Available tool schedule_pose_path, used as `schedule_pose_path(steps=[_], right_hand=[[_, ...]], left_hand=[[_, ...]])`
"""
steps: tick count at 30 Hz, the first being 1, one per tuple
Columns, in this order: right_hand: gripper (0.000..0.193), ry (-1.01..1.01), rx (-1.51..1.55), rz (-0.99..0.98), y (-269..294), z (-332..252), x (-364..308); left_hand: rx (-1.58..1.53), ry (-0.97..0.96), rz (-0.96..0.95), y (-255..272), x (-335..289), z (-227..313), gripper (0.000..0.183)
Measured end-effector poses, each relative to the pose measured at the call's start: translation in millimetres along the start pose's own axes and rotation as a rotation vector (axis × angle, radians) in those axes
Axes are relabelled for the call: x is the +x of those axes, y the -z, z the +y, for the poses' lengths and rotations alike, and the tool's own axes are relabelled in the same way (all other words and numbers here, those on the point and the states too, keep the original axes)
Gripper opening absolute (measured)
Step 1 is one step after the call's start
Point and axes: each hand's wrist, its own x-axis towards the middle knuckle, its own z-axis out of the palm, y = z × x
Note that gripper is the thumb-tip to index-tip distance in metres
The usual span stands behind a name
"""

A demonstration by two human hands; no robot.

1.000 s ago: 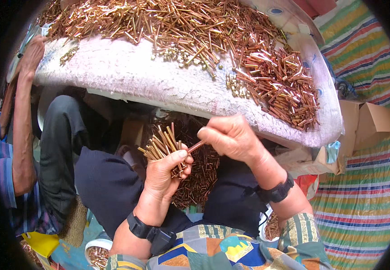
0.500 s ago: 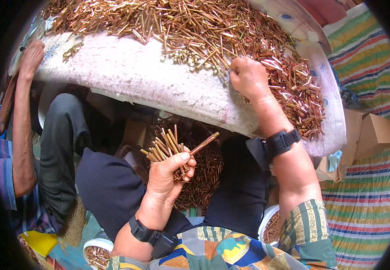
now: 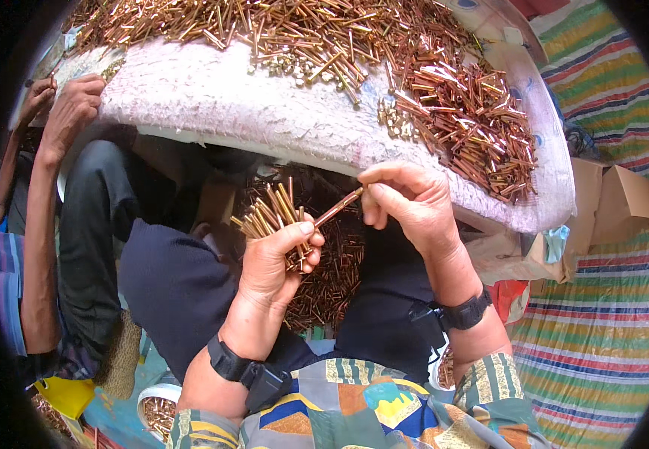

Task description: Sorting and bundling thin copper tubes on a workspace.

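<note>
Partly hidden, the lower ends of a bundle of rods vanish into the left hand, whose fingers clasp it just off the near edge of the surface. One rod slants out to the right hand, whose thumb and forefinger meet at its tip; whether they grip it I cannot tell. All look slim, straight and shiny copper-gold. A white bucket holds more rods; a second white bucket is partly covered by the right sleeve.

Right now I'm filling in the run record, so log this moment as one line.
left hand: grips copper-coloured rods | right hand: at outer end of one jutting rod | ahead: rod pile on pale surface
</note>
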Motion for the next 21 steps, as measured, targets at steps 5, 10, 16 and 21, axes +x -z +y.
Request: schedule_pose_path(steps=[5,10,16,21], right_hand=[[0.013,0.060,0.053,-0.015,2.0,3.4,-9.7],[0.011,0.079,0.000,-0.031,3.3,2.2,-10.2],[0.008,0.067,-0.093,-0.040,3.0,-5.2,-9.0],[0.008,0.158,-0.614,-0.129,8.7,-17.6,-9.4]], left_hand=[[0.025,-0.008,-0.013,-0.4,-0.7,-2.8,0.018],[0.045,-0.026,-0.032,-1.8,-1.5,-2.4,0.017],[0.055,-0.020,-0.046,-2.9,-3.4,2.1,0.017],[0.122,-0.032,-0.055,-4.4,-8.0,6.8,0.017]])
